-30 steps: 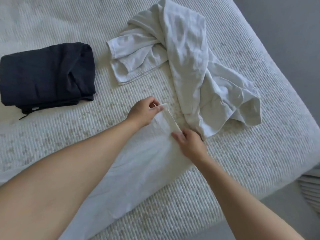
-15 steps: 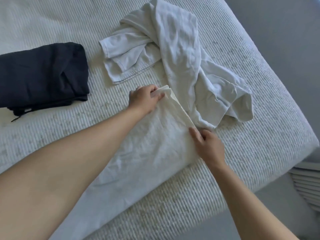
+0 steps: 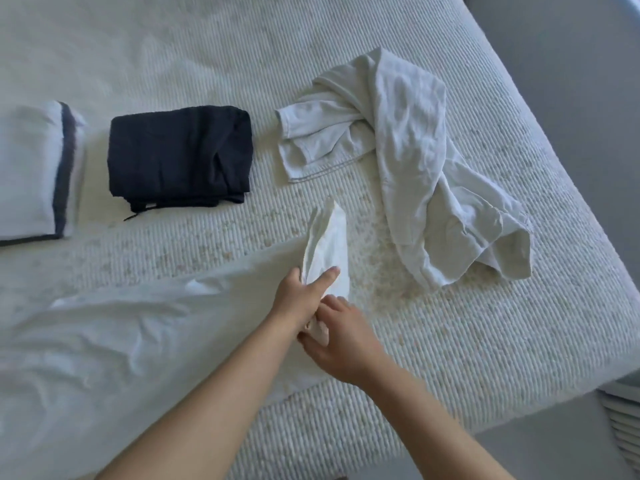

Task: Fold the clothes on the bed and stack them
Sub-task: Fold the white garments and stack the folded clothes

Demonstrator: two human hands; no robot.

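Brought the 2 hands together. Half a second before, held the end of the white cloth (image 3: 327,247) apart at 2 corners; now gathered it narrow and lifted it off the bed (image 3: 450,341). Left hand (image 3: 299,296) pinched that end; right hand (image 3: 341,344) curled on the cloth's edge just below. Looked like starting a fold. Still waiting: crumpled white shirt (image 3: 415,161). Already folded: dark pile (image 3: 180,154).
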